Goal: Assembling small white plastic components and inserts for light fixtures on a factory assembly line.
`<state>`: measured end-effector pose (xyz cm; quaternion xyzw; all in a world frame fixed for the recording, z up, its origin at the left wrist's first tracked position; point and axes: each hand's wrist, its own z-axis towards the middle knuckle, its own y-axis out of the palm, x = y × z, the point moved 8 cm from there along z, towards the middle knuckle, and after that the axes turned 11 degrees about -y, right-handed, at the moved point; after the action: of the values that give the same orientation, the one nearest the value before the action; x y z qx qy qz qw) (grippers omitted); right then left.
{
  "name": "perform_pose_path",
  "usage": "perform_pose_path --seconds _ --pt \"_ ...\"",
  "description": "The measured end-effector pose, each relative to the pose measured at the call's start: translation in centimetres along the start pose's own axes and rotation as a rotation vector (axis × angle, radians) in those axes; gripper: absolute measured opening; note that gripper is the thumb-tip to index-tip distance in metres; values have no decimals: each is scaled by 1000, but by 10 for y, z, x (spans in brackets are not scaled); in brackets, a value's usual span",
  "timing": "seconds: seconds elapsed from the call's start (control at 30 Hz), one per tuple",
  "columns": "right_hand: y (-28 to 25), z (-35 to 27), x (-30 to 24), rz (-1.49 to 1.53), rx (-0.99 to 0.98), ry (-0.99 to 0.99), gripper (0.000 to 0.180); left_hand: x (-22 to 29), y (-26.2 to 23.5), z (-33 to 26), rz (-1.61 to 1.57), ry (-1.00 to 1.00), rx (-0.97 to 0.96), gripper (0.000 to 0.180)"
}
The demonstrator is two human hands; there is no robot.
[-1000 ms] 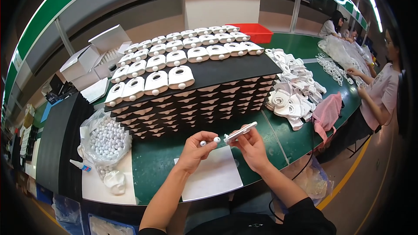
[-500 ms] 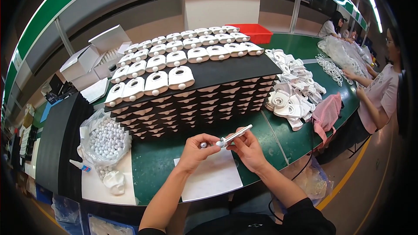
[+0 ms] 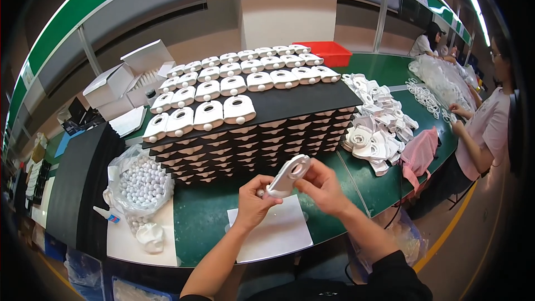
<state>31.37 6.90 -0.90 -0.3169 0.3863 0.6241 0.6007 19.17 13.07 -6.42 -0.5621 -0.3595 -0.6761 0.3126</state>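
Observation:
Both hands hold one flat white piece with a round hole point(image 3: 288, 177), tilted up above the table. My left hand point(image 3: 253, 205) pinches its lower end, and a small white ball point(image 3: 259, 193) shows between those fingers. At the holed end, the fingers of my right hand point(image 3: 325, 188) grip the edge. Below lies a white sheet point(image 3: 273, 237) on the green table. Beyond my hands, similar white pieces point(image 3: 209, 115) stand in rows on a stack of black boards point(image 3: 290, 100), each with a ball at its front edge.
Left of the stack are a plastic bag of white balls point(image 3: 146, 181), a small glue bottle point(image 3: 106, 214) and black boards point(image 3: 83, 189). Loose white pieces point(image 3: 376, 128) and a pink mesh bag point(image 3: 419, 155) lie to the right. A co-worker point(image 3: 484, 128) works at the far right.
The white piece has turned from edge-on to showing its face and hole. My right hand has shifted its grip beside the hole. The view has moved slightly.

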Motion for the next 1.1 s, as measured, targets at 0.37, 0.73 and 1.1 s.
perform_pose_path --seconds 0.37,0.73,1.1 --pt "-36 143 -47 -517 -16 40 30 -27 -10 8 -673 -484 -64 40" --pt "-34 168 -19 -590 -201 281 32 -43 -19 7 -811 -543 0 29" --pt "-144 81 -108 -1075 220 -241 17 -41 -18 8 -643 -512 -4 25"
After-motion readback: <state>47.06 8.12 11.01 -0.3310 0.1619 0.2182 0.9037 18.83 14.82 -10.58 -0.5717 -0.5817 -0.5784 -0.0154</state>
